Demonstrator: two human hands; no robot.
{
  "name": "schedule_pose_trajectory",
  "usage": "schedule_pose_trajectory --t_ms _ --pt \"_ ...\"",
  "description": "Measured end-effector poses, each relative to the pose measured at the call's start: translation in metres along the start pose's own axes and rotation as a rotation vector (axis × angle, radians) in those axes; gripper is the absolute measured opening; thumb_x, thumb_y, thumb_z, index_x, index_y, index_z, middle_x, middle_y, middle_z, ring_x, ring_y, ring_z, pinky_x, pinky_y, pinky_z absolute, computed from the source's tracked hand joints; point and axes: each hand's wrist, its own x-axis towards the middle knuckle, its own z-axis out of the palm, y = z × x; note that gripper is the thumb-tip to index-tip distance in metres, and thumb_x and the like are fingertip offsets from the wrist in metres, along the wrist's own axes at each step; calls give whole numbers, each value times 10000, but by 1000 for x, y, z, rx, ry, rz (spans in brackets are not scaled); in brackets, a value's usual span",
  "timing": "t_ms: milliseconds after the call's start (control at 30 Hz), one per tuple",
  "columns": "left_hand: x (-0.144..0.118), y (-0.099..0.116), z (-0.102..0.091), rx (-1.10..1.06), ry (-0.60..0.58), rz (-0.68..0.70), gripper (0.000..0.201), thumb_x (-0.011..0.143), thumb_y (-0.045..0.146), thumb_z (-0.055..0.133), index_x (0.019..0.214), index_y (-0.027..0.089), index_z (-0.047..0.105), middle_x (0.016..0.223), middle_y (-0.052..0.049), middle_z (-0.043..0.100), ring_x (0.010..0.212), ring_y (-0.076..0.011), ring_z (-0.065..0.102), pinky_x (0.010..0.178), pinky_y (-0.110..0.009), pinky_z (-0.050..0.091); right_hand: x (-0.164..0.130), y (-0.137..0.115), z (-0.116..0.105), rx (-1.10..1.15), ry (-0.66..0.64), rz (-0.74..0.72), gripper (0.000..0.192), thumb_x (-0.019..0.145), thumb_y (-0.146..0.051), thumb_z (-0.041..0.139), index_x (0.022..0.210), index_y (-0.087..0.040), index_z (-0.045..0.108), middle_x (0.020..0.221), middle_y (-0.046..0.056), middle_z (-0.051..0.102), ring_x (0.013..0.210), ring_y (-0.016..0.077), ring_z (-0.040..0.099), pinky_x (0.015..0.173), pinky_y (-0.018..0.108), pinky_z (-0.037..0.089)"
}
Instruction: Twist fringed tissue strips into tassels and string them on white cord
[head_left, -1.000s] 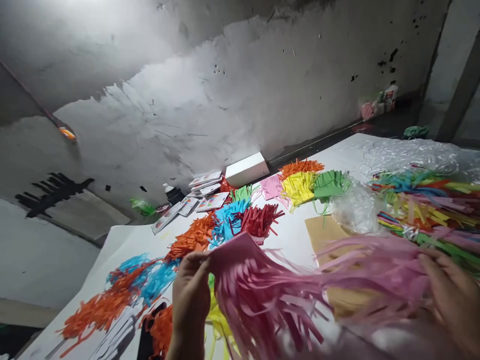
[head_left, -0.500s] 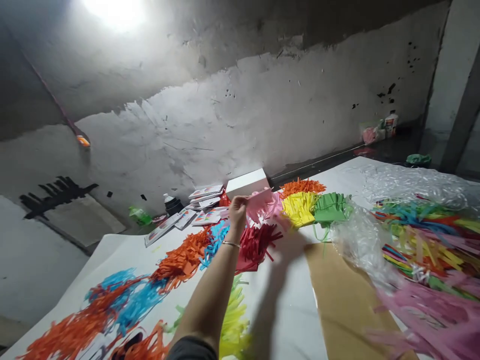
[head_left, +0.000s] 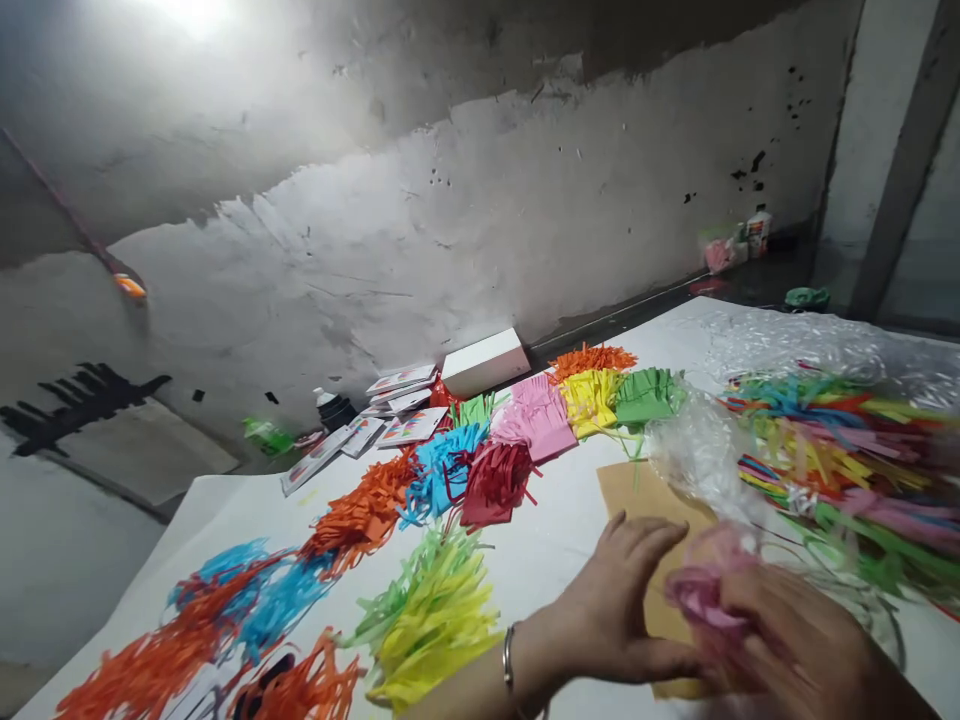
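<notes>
My left hand [head_left: 619, 595], a bangle [head_left: 509, 655] round its wrist, is over the brown cardboard [head_left: 667, 550] with fingers apart and nothing held. Opposite it, my right hand [head_left: 806, 630] is blurred and closed round a bunch of pink tissue paper strips [head_left: 709, 590]. The left fingertips are close to that bunch; whether they touch it I cannot tell. Beyond the hands lie stacks of fringed paper: pink [head_left: 534, 415], dark red [head_left: 499, 485], yellow [head_left: 589, 400] and green [head_left: 649, 397]. Yellow and light green fringes [head_left: 435, 630] lie left of my left forearm.
Orange fringe [head_left: 364, 500] and blue fringe [head_left: 442, 465] run leftward across the white table [head_left: 555, 570]. Printed packets [head_left: 401, 380] and a white box [head_left: 485, 362] stand by the wall. Clear plastic wrap [head_left: 832, 345] and multicoloured strips [head_left: 847, 450] cover the right side.
My left hand has come back from the pink stack, which now lies flat, to the cardboard. My right hand has come into view with pink strips. The pink bunch has left the right side.
</notes>
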Motion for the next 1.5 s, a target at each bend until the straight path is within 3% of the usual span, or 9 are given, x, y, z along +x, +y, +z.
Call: schedule_pose_trajectory --t_ms 233,433,600,700,833,967,1167,1300,1500 --pt "-26 34 8 291 293 -43 192 794 48 581 858 225 617 748 -19 694 696 -187 622 872 -431 483 38 -47 5 30 -71 63 286 869 -104 522 1121 -220 595 954 56 725 867 224 702 765 336 568" --pt "-48 49 -7 25 164 -19 231 774 189 665 975 212 553 1159 -134 626 1065 -271 601 917 -420 501 34 -54 8 17 -125 -7 322 842 2 464 974 -200 677 839 57 712 801 227 675 754 373 546" --pt "-60 43 4 -232 -20 -317 563 835 215 694 1327 209 420 1042 -63 694 739 -154 636 635 -248 505 28 -57 3 -48 60 -207 334 873 -20 487 1100 -197 656 894 50 729 870 214 688 946 441 531" --pt "-64 28 13 -91 -7 -372 444 839 204 697 1240 201 506 851 13 682 645 -127 585 569 -210 452 25 -42 -2 -111 30 -256 316 884 -20 482 1064 -206 664 903 37 736 850 192 692 954 433 538" --pt "-59 4 14 123 101 -366 66 804 180 696 803 193 631 646 35 598 586 -139 512 583 -250 405 29 -17 -28 -237 44 -263 294 897 -32 480 1020 -198 689 903 69 723 839 228 673 888 472 549" --pt "-60 -10 -8 340 332 -322 110 848 128 584 821 196 666 754 -38 666 764 -221 586 788 -373 440 23 -12 -53 -394 184 -269 361 930 -58 531 1183 -252 700 903 87 673 918 259 640 878 460 520" --pt "-125 -3 -37 553 628 -294 237 899 131 524 1088 182 659 1016 -122 666 973 -292 598 891 -485 465 -39 -39 12 -294 -96 -263 358 939 -23 472 1101 -238 708 910 56 701 914 216 664 988 436 485" --pt "-166 37 12 603 663 -212 472 841 15 523 1271 202 571 1199 -145 599 1137 -290 577 946 -477 508 -81 -58 73 -276 -178 -145 371 890 -9 467 1158 -140 688 1134 142 723 1120 290 634 1002 475 470" --pt "-153 85 112 301 251 -94 271 923 197 533 1179 247 611 1037 -91 713 926 -233 666 910 -427 571 -112 -58 99 -194 -310 -172 548 839 -26 446 1346 -157 609 1366 118 647 1285 230 559 1060 392 444"
